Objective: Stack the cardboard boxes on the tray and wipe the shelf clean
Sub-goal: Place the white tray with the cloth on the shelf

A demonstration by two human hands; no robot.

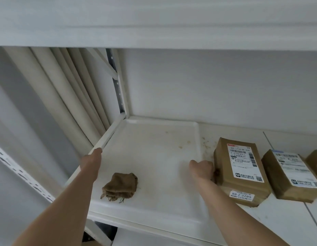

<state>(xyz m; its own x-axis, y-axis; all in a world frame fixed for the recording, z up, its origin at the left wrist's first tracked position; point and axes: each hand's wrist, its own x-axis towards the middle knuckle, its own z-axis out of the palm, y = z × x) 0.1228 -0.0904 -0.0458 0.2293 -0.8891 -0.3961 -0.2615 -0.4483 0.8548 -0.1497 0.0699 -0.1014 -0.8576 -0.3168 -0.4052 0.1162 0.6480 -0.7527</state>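
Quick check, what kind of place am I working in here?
Probably a storeroom or parcel area: white metal shelving with slotted uprights, labelled cardboard boxes beside a white tray, and a brown cloth.

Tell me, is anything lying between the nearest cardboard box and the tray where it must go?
Nothing blocks it. The nearest box sits just right of the tray; only the right hand is between. A brown cloth lies on the tray's left.

Soft, even, diffuse light, no glare. Faint shadow under the upper shelf (154, 38). Whole frame slightly soft; box labels (245, 163) barely legible. Wide-angle bending at edges.
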